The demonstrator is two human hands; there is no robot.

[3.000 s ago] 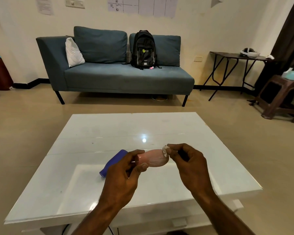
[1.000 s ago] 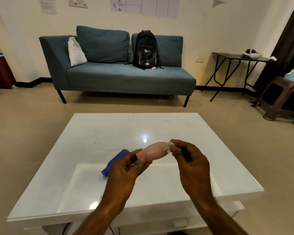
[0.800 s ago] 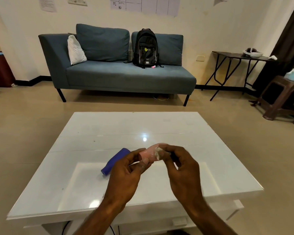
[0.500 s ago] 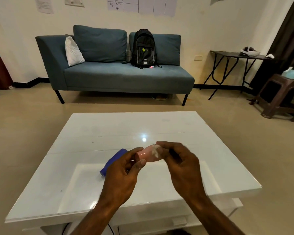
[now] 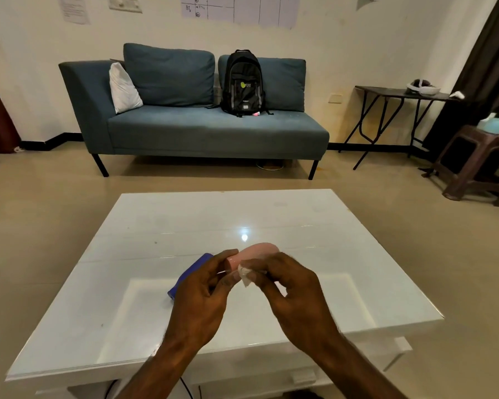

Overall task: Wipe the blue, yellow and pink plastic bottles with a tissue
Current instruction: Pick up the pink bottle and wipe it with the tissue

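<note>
As the pink bottle (image 5: 257,251), held mid-frame above the bench (image 5: 357,254), seems light, stiff and slippery, your left hand (image 5: 202,295) rightly clamps its fingers (image 5: 228,279) on the left end, while your right hand (image 5: 294,292) pinches the tissue (image 5: 246,275) against it.

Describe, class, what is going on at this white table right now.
A person is wiping a pink bottle held just above the white table. The left hand grips one end of the bottle, and the right hand pinches a small tissue against the bottle's side near that end. A blue bottle lies on the table, partly hidden behind the left hand. No yellow bottle is in view.
</note>
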